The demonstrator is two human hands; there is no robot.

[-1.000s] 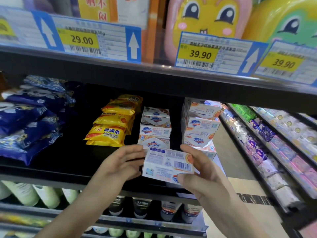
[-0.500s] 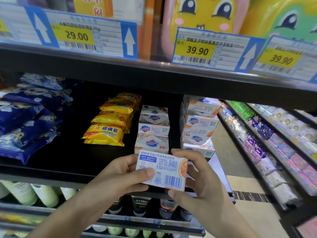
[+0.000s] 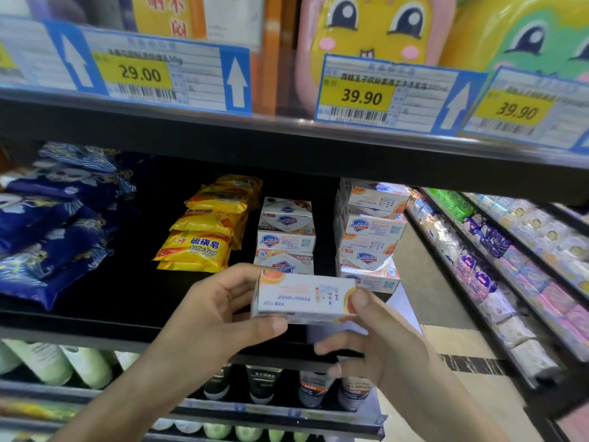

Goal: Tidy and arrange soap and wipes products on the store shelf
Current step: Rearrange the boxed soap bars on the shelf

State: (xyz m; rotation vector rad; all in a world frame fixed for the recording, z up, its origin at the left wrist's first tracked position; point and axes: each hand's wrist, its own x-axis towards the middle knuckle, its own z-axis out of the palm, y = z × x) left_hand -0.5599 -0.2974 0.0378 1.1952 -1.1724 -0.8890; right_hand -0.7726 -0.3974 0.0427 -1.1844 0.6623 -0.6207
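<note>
i hold the soap box [image 3: 304,298] just in front of the shelf [image 3: 95,320] front edge, below the stacked soap boxes [image 3: 285,237]; bare shelf lies to their left. my left hand [image 3: 216,314] pinches its left end, my right hand [image 3: 379,339] its right end.

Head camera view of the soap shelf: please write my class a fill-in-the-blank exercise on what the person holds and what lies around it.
1. The soap box is held by ____ hands, the left hand and the right hand.
2. The sulfur soap packs left of the Safeguard stacks are ____ in colour.
3. The left price tag on the upper shelf edge reads ____.
4. The wipes packs at the far left are dark ____.

Missing words: two; yellow; 29.00; blue
</note>
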